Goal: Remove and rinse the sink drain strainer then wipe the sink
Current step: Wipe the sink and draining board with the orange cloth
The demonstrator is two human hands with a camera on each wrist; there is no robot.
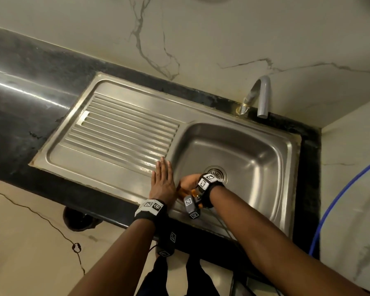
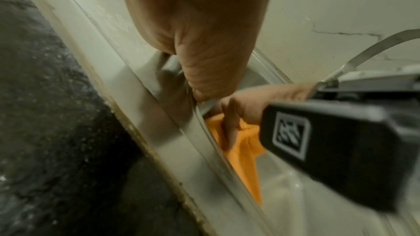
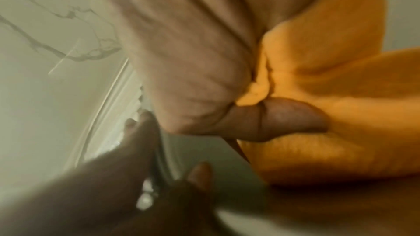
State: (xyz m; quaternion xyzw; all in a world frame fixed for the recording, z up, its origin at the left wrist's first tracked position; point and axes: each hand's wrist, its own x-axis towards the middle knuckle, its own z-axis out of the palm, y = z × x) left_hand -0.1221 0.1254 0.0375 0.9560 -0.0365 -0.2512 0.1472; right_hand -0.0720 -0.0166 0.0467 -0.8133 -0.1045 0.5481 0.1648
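Note:
A steel sink (image 1: 271, 146) is set into a black counter. Its round drain strainer (image 1: 215, 172) sits in the bottom of the basin, half hidden behind my right wrist. My right hand (image 1: 188, 182) is down at the basin's near left corner and grips an orange cloth (image 3: 318, 82) against the steel; the cloth (image 2: 238, 143) also shows in the left wrist view and as an orange edge (image 1: 185, 192) under the hand. My left hand (image 1: 162, 180) lies flat with straight fingers on the sink's drainboard rim, just left of the basin, holding nothing.
A ribbed drainboard (image 1: 120, 129) fills the sink's left half. A curved grey tap (image 1: 259, 97) stands at the back over the basin. Marble-patterned walls close in behind and on the right. A blue hose (image 1: 340, 201) hangs down the right wall.

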